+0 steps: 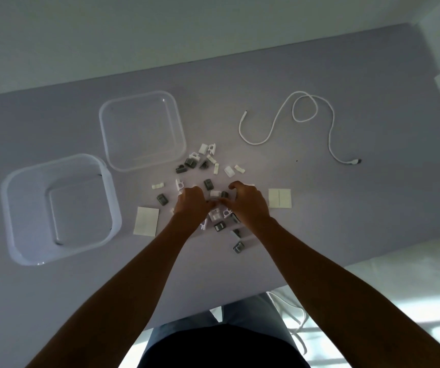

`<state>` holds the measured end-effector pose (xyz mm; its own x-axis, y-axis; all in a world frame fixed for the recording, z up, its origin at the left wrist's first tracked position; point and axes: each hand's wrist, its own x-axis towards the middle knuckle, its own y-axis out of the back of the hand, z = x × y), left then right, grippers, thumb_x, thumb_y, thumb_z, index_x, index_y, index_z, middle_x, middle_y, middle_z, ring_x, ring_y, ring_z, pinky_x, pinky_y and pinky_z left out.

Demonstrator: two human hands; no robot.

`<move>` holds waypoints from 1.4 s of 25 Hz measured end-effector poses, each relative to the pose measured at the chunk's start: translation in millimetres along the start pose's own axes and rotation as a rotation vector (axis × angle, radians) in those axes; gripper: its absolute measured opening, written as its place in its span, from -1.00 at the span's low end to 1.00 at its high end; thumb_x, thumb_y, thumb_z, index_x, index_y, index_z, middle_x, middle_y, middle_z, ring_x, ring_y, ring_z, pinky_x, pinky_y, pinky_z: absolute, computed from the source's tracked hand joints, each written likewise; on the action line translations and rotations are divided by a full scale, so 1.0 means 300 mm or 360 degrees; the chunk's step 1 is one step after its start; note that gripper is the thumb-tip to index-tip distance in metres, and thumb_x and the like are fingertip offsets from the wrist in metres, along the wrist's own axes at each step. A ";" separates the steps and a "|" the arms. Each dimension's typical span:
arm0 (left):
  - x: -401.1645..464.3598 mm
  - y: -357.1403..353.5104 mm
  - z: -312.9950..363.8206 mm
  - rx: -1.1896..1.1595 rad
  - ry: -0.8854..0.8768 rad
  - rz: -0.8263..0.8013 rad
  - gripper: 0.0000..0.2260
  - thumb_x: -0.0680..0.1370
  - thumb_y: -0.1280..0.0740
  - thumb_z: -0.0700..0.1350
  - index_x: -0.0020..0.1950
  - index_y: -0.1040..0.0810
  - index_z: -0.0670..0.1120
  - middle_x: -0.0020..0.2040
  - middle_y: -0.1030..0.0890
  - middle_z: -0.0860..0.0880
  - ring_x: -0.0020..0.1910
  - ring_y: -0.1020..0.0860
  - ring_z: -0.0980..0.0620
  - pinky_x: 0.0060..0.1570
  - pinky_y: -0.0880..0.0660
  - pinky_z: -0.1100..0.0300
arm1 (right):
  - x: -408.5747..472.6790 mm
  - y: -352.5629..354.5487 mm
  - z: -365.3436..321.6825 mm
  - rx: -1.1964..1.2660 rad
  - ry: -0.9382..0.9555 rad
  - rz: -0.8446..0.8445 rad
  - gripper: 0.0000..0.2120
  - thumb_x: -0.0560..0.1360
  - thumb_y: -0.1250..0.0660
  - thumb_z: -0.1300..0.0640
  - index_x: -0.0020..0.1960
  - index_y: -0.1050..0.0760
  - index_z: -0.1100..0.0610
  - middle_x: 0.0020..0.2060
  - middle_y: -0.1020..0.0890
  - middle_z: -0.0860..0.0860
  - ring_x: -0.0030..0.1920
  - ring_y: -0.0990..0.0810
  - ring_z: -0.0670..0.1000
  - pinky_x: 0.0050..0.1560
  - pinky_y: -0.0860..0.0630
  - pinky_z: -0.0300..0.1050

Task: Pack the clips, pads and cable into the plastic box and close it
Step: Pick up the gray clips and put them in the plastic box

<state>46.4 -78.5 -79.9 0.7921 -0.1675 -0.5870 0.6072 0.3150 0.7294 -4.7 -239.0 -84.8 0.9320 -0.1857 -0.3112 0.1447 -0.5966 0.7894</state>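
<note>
Both hands, left hand (pixel 191 201) and right hand (pixel 248 201), fingers curled, grip unclear | small grey and white plastic clips (pixel 208 184), centre frame | I judge light, slippery: scoop, don't pinch.

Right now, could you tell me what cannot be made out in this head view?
- Whether the left hand or right hand grips any clips: curled fingers hide it.
- Clips under both hands: covered.
- Cable connector type: too small.
- Pad count per stack: unclear.
</note>
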 end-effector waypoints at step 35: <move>-0.098 0.171 -0.220 -0.0252 0.0588 0.0221 -0.62 0.54 -0.31 0.18 -0.09 -0.54 -0.16 -0.20 -0.53 -0.10 -0.18 -0.54 -0.11 -0.15 -0.46 0.10 | 0.105 -0.056 -0.183 -0.0074 -0.0004 -0.0030 -0.62 0.46 -0.42 -0.14 0.03 -0.61 0.18 -0.04 -0.71 0.11 -0.05 -0.67 0.12 -0.03 -0.61 0.05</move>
<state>50.1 4.1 -48.4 0.7722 0.2239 -0.5946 0.4566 0.4553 0.7644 40.6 -191.9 -78.9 0.9281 -0.1770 -0.3275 0.1774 -0.5631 0.8072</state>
